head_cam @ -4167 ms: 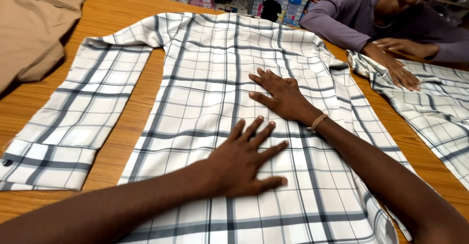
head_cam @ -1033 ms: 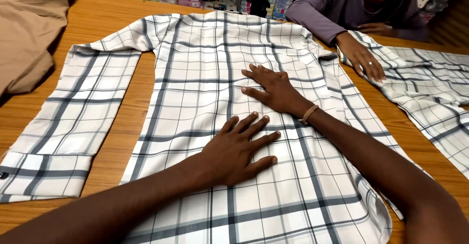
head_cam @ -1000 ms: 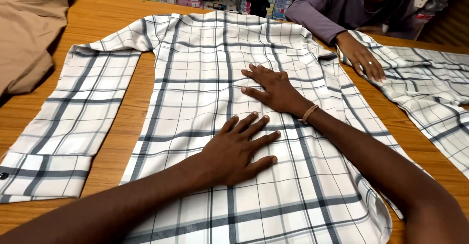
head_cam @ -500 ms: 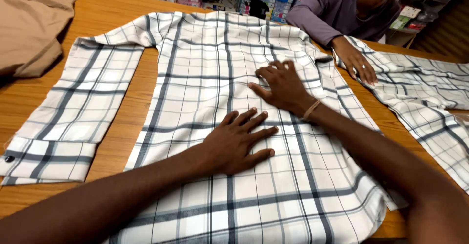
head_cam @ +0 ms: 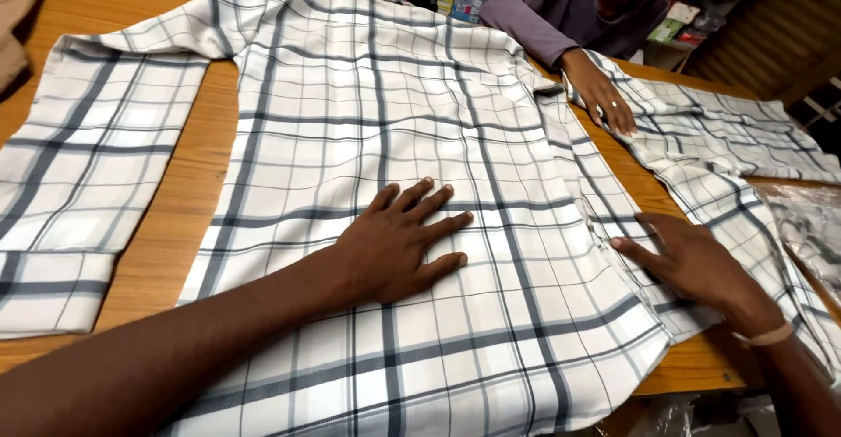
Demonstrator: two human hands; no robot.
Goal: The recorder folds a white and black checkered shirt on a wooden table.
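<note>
1. Here, a white woven-cotton shirt with a grey windowpane check (head_cam: 368, 122) lies spread flat, back uppermost, across the middle of the wooden table (head_cam: 188, 200), with its collar end far and its hem near.
2. The left hand (head_cam: 394, 244) lies palm down on the middle of the shirt's body, fingers spread and straight; it presses the cloth and grips nothing.
3. The right hand (head_cam: 696, 266) rests at the shirt's right side edge, near the hem, fingers extended along the fold there. Whether any fingertip has cloth pinched under it cannot be told; the hand looks flat and open.
4. The shirt's left sleeve (head_cam: 70, 192) stretches out to the near left, its cuff flat on the wood.
5. Handling, as a judgement: the fabric looks light, thin and limp, without stiffness, so it would sag and crease if lifted from one spot. It seems smooth enough to slide on the polished wood.
6. The firmest places to take hold would likely be the doubled seams: side edge, hem, shoulder line or cuff.
7. At the far right, another person's hand (head_cam: 604, 100) rests on a second checked shirt (head_cam: 745, 139), apart from the first; a tan cloth (head_cam: 17, 8) lies far left.
</note>
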